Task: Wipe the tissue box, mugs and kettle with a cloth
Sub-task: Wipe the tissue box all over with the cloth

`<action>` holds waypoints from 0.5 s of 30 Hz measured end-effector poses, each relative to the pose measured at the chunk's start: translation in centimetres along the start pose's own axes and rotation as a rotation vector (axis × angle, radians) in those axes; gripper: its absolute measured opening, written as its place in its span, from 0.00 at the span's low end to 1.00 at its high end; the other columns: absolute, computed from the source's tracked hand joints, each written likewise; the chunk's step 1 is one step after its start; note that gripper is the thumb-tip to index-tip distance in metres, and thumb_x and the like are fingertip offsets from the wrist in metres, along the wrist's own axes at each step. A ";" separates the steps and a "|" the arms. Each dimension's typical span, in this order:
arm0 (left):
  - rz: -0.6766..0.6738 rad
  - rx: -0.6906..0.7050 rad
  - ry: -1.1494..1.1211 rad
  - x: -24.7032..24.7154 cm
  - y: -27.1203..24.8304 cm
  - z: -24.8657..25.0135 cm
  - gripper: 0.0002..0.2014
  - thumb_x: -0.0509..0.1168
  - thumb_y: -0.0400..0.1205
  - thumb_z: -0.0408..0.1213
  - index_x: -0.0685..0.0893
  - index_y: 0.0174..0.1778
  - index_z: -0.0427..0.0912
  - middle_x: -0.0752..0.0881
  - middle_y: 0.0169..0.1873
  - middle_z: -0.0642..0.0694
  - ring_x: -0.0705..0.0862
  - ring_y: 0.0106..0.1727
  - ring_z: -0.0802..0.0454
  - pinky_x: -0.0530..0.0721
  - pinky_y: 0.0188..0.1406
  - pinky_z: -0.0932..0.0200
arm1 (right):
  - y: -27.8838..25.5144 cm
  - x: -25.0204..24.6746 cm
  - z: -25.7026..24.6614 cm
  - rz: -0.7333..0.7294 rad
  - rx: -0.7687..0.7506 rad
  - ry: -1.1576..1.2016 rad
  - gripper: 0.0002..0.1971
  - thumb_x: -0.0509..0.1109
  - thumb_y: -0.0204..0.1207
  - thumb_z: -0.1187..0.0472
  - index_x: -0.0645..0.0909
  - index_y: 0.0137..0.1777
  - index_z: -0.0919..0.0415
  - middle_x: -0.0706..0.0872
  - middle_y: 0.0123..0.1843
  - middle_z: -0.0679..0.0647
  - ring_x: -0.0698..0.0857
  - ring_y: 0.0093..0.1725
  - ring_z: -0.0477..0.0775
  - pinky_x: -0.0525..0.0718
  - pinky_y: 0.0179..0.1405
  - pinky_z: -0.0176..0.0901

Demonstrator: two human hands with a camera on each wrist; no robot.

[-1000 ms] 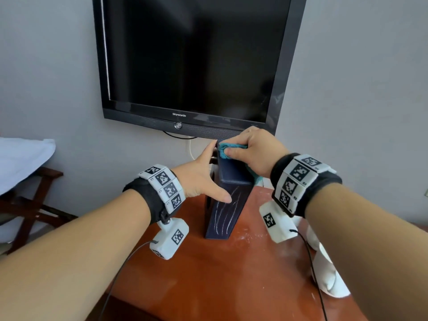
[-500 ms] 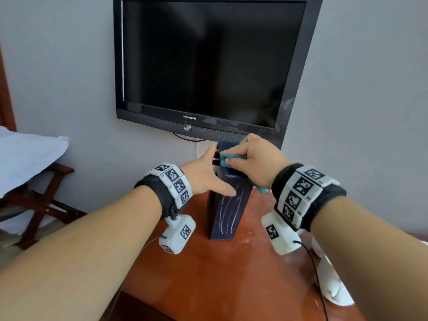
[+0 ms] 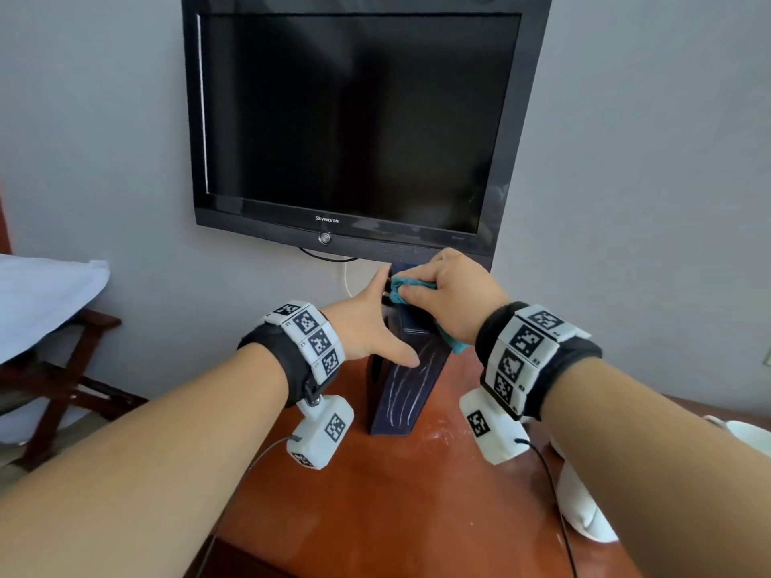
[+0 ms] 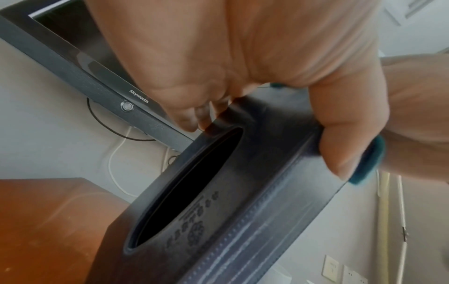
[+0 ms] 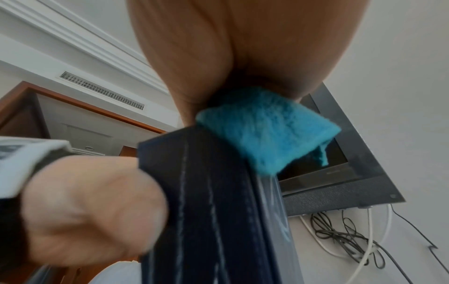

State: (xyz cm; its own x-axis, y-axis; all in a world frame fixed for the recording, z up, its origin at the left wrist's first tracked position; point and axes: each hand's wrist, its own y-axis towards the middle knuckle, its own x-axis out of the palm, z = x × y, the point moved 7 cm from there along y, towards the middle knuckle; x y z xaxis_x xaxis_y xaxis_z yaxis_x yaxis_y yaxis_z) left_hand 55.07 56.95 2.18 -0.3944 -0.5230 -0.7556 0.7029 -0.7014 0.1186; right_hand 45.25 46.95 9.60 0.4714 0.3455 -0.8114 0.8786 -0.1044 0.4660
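Tissue box [image 3: 411, 379], a dark navy rectangular case with pale streaks down its near face, stands on end at the centre of the head view on the reddish-brown polished wooden table [image 3: 375, 502]. In the lower right of that view white rounded objects [image 3: 584, 515] lie on the table, partly behind the right forearm; I cannot tell what they are.

At the box, the left hand [image 3: 367, 327] clamps it from the left side, the thumb laid across the streaked near face and the fingers reaching along the side that carries the oval opening. In the left wrist view those fingers [image 4: 194, 115] curl at the edge of the box beside the opening [image 4: 187, 188].

The right hand [image 3: 450, 298] sits on the top end of the box, fingers curled round a teal fluffy cloth [image 3: 406, 287] and pressing it down there. In the right wrist view a fold of the cloth [image 5: 264, 130] hangs over the top corner of the box.

Behind, in the upper centre of the head view, a black flat-screen television [image 3: 354, 118] hangs on the grey wall, cables below it. At the left edge a white folded sheet [image 3: 41, 298] rests on a dark wooden folding rack [image 3: 62, 390].
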 end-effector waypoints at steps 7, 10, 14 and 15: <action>-0.035 0.088 0.083 0.5 -1.4 0.5 0.73 0.87 0.67 0.51 0.31 0.88 0.65 0.77 0.75 0.52 0.84 0.71 0.44 0.87 0.68 0.44 | 3.2 -0.7 -0.1 0.025 0.045 -0.062 0.11 0.70 0.86 0.51 0.91 0.64 0.43 0.89 0.58 0.50 0.87 0.55 0.51 0.85 0.55 0.45; -0.056 0.091 0.070 0.5 -1.3 0.3 0.74 0.87 0.65 0.52 0.30 0.87 0.68 0.75 0.79 0.51 0.87 0.68 0.44 0.88 0.67 0.42 | 3.4 -1.8 1.3 0.056 0.111 -0.091 0.11 0.70 0.87 0.51 0.92 0.63 0.47 0.89 0.60 0.53 0.86 0.56 0.53 0.86 0.59 0.47; -0.071 0.069 0.036 0.5 -0.4 -0.7 0.75 0.85 0.58 0.59 0.28 0.84 0.74 0.75 0.82 0.48 0.91 0.57 0.49 0.90 0.62 0.43 | 2.0 -2.6 3.7 0.108 0.161 -0.009 0.12 0.72 0.85 0.53 0.91 0.65 0.49 0.91 0.59 0.48 0.85 0.51 0.49 0.79 0.49 0.39; -0.066 0.064 0.032 0.5 0.0 -0.8 0.76 0.85 0.57 0.60 0.29 0.84 0.74 0.75 0.82 0.47 0.91 0.58 0.49 0.90 0.63 0.43 | 1.7 -2.6 4.1 0.117 0.166 0.020 0.12 0.72 0.85 0.53 0.91 0.64 0.49 0.91 0.58 0.46 0.85 0.49 0.48 0.78 0.45 0.37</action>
State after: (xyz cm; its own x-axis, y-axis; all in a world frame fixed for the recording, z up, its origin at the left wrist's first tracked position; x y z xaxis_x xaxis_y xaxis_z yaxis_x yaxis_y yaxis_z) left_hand 55.35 57.12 1.27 -0.4188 -0.4600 -0.7830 0.6365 -0.7637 0.1081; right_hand 45.82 42.09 11.01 0.5705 0.3401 -0.7476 0.8195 -0.2965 0.4904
